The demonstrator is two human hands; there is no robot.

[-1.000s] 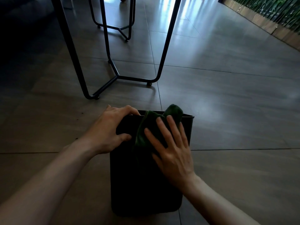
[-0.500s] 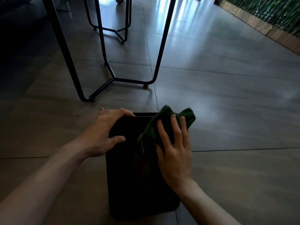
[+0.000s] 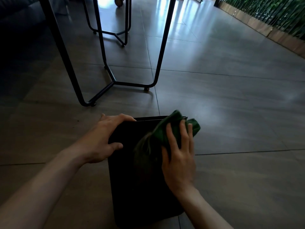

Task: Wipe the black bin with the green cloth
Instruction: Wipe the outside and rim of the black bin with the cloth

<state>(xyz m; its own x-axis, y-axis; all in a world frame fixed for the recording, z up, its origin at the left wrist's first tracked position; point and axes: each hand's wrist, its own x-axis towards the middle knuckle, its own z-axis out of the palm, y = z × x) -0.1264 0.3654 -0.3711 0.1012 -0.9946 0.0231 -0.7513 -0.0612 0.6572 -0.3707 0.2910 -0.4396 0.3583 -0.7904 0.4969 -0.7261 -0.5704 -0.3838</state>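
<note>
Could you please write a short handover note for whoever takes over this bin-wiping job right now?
Left hand: grips the black bin at its upper left edge, steadying it.
Right hand: fingers straight, pressing the green cloth flat on the bin's upward face near the top right corner; part of the cloth hangs past the edge.
Bin lies on its side on the tiled floor.
Done: wiping is under way at the rim end.
Left: I cannot tell which faces are already clean; check the lower half and other sides.

Counted on the tiled floor (image 3: 231,113): one black bin (image 3: 140,187), one green cloth (image 3: 173,129), two hands, namely one left hand (image 3: 102,139) and one right hand (image 3: 179,159), and two black metal frames, one near (image 3: 113,81), one farther (image 3: 115,33).
</note>
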